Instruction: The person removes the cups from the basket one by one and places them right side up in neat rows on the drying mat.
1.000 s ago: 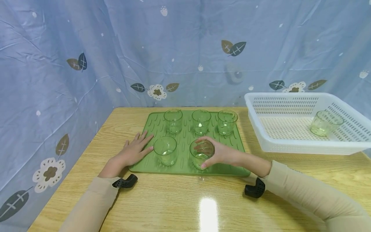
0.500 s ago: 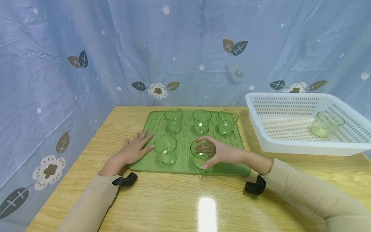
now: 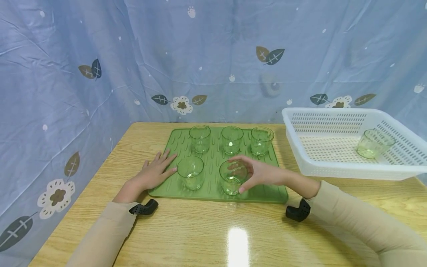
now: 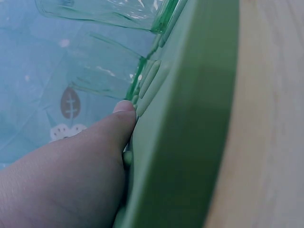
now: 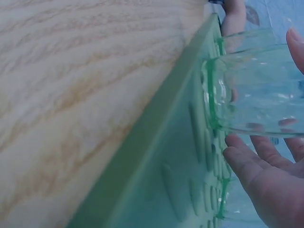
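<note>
On the green ridged mat (image 3: 210, 195) stand several clear green-tinted glasses, three at the back and two in front. My right hand (image 3: 265, 174) is at the right side of the front-right glass (image 3: 231, 181), thumb and fingers spread around it. In the right wrist view the thumb (image 5: 296, 50) and the fingers (image 5: 266, 154) lie on opposite sides of that glass (image 5: 256, 90), seemingly just apart from it. My left hand (image 3: 151, 175) rests with spread fingers on the mat's left edge, thumb near the front-left glass (image 3: 191, 174).
A white perforated plastic basket (image 3: 350, 168) stands to the right, holding one tilted glass (image 3: 373, 144). The mat lies on a wooden table (image 3: 186, 230). Behind hangs a blue patterned curtain (image 3: 217, 44).
My right hand has loosened from the front-right glass and shifted slightly right. That glass stays standing on the mat. The left hand has not moved.
</note>
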Tool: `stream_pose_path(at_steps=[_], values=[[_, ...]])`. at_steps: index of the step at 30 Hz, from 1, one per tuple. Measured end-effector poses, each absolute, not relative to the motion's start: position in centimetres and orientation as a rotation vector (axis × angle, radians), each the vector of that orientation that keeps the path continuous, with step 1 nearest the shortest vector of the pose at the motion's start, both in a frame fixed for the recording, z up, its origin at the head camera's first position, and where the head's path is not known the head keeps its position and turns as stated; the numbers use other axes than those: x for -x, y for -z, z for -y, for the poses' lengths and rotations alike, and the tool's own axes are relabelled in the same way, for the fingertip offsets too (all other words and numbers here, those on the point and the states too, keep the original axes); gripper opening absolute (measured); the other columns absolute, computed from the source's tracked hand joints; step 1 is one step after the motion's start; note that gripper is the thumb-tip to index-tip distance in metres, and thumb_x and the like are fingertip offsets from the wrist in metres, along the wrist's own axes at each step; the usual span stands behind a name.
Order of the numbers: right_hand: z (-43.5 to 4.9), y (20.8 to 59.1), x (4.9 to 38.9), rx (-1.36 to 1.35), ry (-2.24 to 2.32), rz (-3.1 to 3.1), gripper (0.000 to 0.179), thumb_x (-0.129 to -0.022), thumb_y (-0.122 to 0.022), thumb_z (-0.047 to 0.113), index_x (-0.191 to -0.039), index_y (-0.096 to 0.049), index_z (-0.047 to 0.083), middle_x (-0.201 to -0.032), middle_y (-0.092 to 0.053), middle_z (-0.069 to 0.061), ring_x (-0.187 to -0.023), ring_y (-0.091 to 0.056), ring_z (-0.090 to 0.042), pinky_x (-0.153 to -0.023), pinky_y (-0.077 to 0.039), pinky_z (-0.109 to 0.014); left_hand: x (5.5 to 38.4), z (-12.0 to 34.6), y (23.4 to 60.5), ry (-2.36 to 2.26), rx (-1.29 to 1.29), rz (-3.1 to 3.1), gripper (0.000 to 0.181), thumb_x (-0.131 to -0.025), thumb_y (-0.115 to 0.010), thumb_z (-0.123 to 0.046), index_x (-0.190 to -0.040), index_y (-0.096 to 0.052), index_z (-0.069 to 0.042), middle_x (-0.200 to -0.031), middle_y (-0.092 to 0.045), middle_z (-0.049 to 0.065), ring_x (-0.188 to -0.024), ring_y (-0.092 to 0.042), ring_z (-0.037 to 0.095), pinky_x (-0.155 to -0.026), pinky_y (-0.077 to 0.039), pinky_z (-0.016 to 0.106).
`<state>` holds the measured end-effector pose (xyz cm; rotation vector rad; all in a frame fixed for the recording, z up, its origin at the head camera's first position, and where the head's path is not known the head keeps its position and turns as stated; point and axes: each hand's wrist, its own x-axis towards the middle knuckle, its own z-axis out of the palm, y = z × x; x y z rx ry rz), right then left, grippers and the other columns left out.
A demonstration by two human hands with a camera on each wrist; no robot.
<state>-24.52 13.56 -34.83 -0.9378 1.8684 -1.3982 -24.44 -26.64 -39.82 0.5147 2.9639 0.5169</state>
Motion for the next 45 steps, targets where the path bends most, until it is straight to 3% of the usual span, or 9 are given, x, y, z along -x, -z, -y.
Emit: stream_pose_path(at_steps=[9,20,25,29,33,38,45], values=[[-15.2,33.5,24.5,1.022,1.329,-2.025,0.096,-0.081,-0.087,0.009,-0.156,-0.029,-0.004,-0.155,-0.036,-0.029,-0.142,-0.039,-0.044,-0.119,-0.027,-0.05,24.5,26.7,39.9,-0.516,-0.518,-2.967,0.07,-0.109,-0.038,-0.053,-0.166,-0.023,-0.015,-0.17,-0.007,0.019,-0.153,-0.001,0.049,-0.11,0.001,0.08],[-18.0,31.5,24.0,1.127,1.194,-2.192,0.088,-0.082,-0.086,0.012,-0.151,-0.036,-0.005,-0.153,-0.042,-0.025,-0.142,-0.039,-0.047,-0.117,-0.028,-0.056,24.5,26.6,39.7,-0.524,-0.513,-2.967,0.069,-0.11,-0.039,-0.051,-0.165,-0.023,-0.014,-0.17,-0.006,0.019,-0.153,0.0,0.048,-0.11,0.002,0.08],[-19.8,30.7,23.7,1.134,1.147,-2.249,0.085,-0.083,-0.086,0.015,-0.151,-0.038,-0.005,-0.153,-0.044,-0.023,-0.14,-0.04,-0.048,-0.117,-0.03,-0.05,24.5,26.6,39.7,-0.515,-0.513,-2.966,0.07,-0.109,-0.039,-0.052,-0.166,-0.023,-0.014,-0.17,-0.007,0.02,-0.153,-0.001,0.048,-0.109,0.001,0.08],[-21.2,30.0,23.4,1.125,1.138,-2.314,0.079,-0.085,-0.085,0.015,-0.149,-0.043,-0.001,-0.151,-0.047,-0.019,-0.138,-0.044,-0.047,-0.115,-0.036,-0.034,24.5,26.6,39.8,-0.51,-0.511,-2.965,0.07,-0.109,-0.039,-0.053,-0.166,-0.022,-0.015,-0.17,-0.006,0.019,-0.153,-0.001,0.048,-0.11,0.001,0.08],[-22.7,29.4,23.2,1.148,1.11,-2.408,0.066,-0.09,-0.08,0.013,-0.147,-0.049,0.004,-0.148,-0.052,-0.014,-0.134,-0.052,-0.028,-0.109,-0.038,-0.02,24.5,26.7,39.8,-0.513,-0.511,-2.966,0.069,-0.11,-0.039,-0.052,-0.166,-0.022,-0.015,-0.17,-0.007,0.019,-0.153,-0.001,0.048,-0.109,0.001,0.08],[-24.3,28.9,22.8,1.179,1.149,-2.513,0.051,-0.095,-0.072,0.004,-0.143,-0.053,0.004,-0.142,-0.058,-0.008,-0.125,-0.055,0.0,-0.101,-0.043,-0.014,24.5,26.8,39.8,-0.519,-0.516,-2.962,0.07,-0.109,-0.039,-0.052,-0.166,-0.023,-0.015,-0.17,-0.007,0.02,-0.153,0.0,0.048,-0.109,0.001,0.081],[-26.9,28.5,22.9,1.173,1.238,-2.619,0.045,-0.098,-0.066,-0.004,-0.141,-0.054,-0.001,-0.135,-0.06,0.012,-0.124,-0.056,0.002,-0.098,-0.046,-0.013,24.5,26.7,39.8,-0.516,-0.51,-2.961,0.07,-0.109,-0.039,-0.053,-0.166,-0.022,-0.015,-0.17,-0.006,0.019,-0.153,0.0,0.048,-0.109,0.001,0.08]])
